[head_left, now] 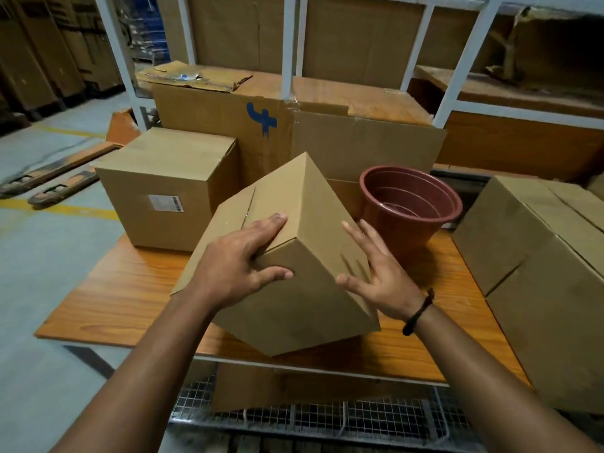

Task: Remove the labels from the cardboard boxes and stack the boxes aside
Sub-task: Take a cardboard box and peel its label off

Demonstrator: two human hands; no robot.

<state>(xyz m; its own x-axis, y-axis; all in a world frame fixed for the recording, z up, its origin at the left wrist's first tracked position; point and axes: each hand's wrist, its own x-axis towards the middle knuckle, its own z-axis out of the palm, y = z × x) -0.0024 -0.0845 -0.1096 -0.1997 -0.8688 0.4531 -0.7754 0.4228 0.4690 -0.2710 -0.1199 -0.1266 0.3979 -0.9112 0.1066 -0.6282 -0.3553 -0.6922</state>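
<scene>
A plain cardboard box (304, 204) sits tilted on one corner on the wooden table (114, 302), with no label on the faces I see. My left hand (238, 266) grips its near top corner, fingers on the upper face and thumb on the front face. My right hand (380, 273) presses flat against its right face with straight, spread fingers. A second box (170, 188) stands upright at the table's left rear, with a white label (165, 203) on its front face.
A reddish-brown plastic pot (410, 204) stands just right of the tilted box. Stacked boxes (539, 256) fill the right side. A large carton with a blue mark (261, 120) and white shelving (289, 44) stand behind. A pallet jack's forks (62, 178) lie on the floor at left.
</scene>
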